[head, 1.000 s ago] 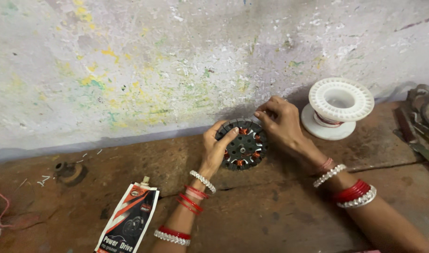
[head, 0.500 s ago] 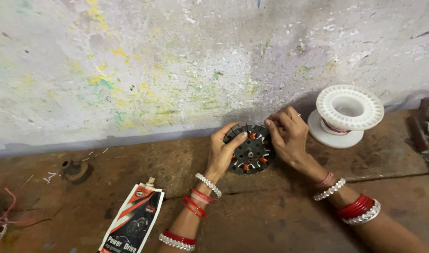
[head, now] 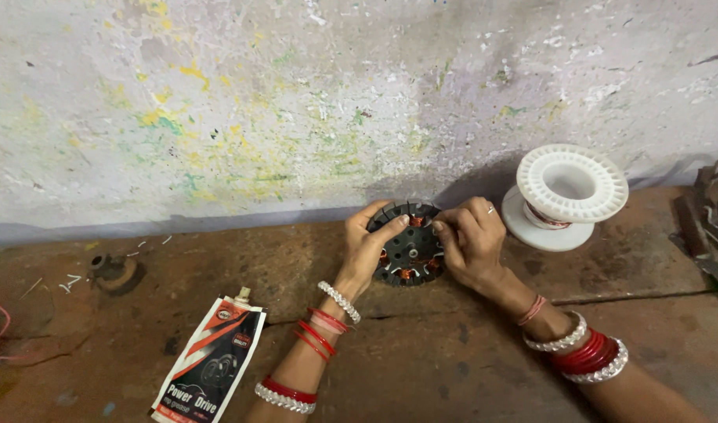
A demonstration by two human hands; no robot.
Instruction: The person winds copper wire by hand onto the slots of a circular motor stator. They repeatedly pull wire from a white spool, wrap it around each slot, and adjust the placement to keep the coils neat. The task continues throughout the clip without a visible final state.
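Observation:
A round black motor stator with copper-wound slots [head: 410, 249] lies flat on the brown wooden surface close to the wall. My left hand [head: 368, 249] grips its left rim, thumb over the top edge. My right hand [head: 470, 239] rests on its right side, fingertips pinched together at the upper right slots; whether a wire is between them is too small to tell. Both wrists wear red and white bangles.
A white plastic spool [head: 566, 196] with a little wire stands just right of my right hand. A black, red and white pouch with a nozzle [head: 210, 362] lies at lower left. A small rusty round part [head: 112, 270] sits at left, dark metal parts [head: 707, 227] at the right edge. The paint-spattered wall [head: 296, 102] runs behind.
Both hands stay on the stator. My right hand's fingers have closed into a pinch at the upper right of the stator. The camera view has shifted slightly.

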